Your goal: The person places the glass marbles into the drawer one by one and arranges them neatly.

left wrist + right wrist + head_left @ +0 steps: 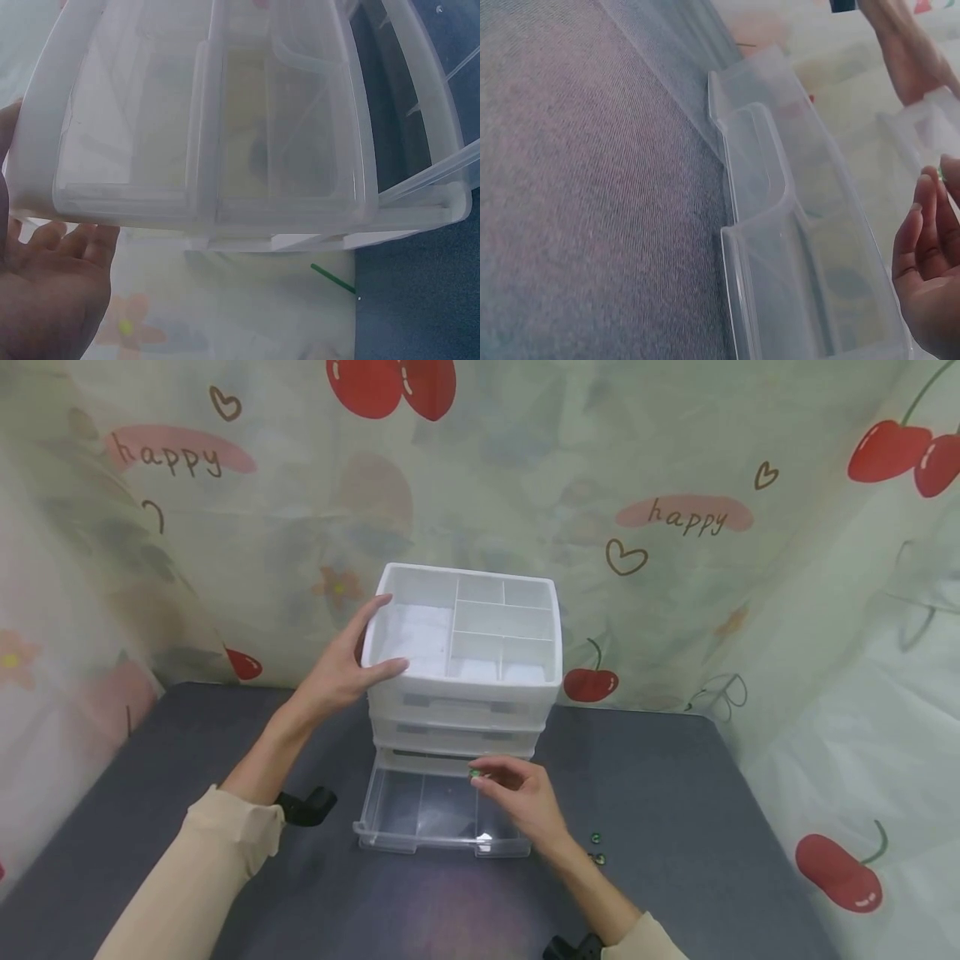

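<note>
A white plastic drawer organizer (459, 697) stands at the back of the table, its bottom drawer (420, 843) pulled out. This drawer is clear, with dividers inside. My left hand (341, 664) grips the organizer's upper left side, thumb over the front rim; the left wrist view shows the fingers (71, 241) at its edge. Above the right part of the pulled-out drawer, my right hand (525, 793) pinches a small shiny green piece (475, 772) between thumb and fingertips. It looks like a glass marble, mostly hidden by the fingers in the right wrist view.
Several similar green pieces (596, 838) lie on the dark grey table (645, 785), right of the drawer. The organizer's top tray (480, 620) has divided compartments. A printed curtain (487, 485) hangs behind and at both sides.
</note>
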`<control>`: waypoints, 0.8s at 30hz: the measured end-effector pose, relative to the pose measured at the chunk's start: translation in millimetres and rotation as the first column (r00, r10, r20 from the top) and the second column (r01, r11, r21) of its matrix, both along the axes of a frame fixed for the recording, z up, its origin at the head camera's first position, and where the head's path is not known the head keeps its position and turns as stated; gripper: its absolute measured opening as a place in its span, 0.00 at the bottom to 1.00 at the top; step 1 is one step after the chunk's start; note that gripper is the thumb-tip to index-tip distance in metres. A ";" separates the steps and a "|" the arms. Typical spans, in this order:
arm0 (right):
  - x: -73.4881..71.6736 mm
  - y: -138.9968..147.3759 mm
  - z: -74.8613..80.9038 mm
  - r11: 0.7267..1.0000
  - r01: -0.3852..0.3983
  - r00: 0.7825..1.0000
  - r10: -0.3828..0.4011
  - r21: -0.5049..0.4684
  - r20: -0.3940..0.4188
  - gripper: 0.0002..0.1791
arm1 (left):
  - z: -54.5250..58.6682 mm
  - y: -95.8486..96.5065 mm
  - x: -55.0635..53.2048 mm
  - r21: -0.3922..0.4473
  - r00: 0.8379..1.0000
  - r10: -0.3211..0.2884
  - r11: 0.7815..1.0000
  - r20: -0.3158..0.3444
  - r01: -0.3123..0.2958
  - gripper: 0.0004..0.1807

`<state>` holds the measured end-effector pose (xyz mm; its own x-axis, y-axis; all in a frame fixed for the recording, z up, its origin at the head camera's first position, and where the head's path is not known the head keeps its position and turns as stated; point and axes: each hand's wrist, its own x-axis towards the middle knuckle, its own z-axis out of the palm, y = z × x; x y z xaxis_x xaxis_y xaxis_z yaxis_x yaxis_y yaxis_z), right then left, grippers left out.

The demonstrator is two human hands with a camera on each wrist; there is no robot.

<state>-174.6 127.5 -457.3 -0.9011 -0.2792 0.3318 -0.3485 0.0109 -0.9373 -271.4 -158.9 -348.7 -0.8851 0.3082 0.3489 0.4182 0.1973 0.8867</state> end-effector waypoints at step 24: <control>-11.9 -24.6 -6.2 0.999 0.021 0.997 -0.023 0.027 0.074 0.11 | -0.2 0.4 0.1 -0.002 1.000 -0.003 1.000 0.009 0.003 0.47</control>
